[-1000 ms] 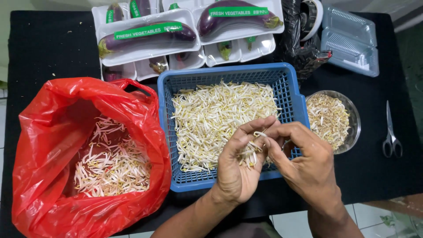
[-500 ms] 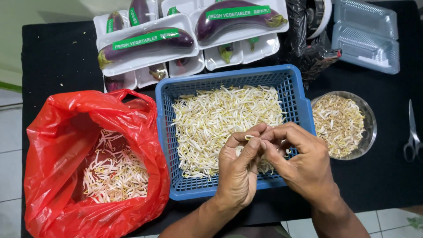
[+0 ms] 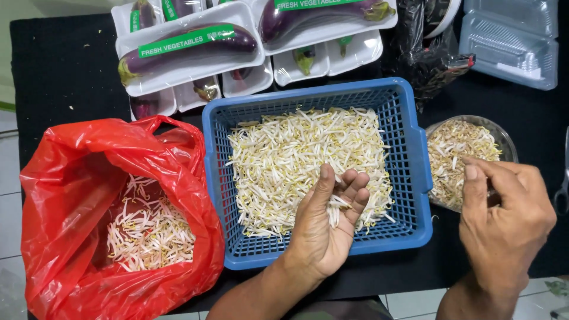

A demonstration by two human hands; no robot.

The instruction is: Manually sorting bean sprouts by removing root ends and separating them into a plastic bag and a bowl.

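Centrally, a blue plastic basket (image 3: 409,154) was seen on the black counter (image 3: 53,65), filled with a layer of pale bean sprouts (image 3: 284,154). The left hand (image 3: 323,228) was held over the near part of the basket, palm up and fingers curled, with a small bunch of sprouts gripped between thumb and fingers. The right hand (image 3: 504,216) was positioned to the right of the basket, over the near edge of a clear bowl (image 3: 504,136) in which more sprouts were contained; its fingers were curled inward with the thumb extended, and whether anything was pinched in it could not be told. A red plastic bag (image 3: 65,195) was laid open at the left, touching the basket, with sprouts visible inside. Behind the basket, white trays of wrapped purple eggplants (image 3: 189,47) were stacked. A black bag (image 3: 432,59) and clear plastic lidded containers (image 3: 510,41) were placed at the far right corner.
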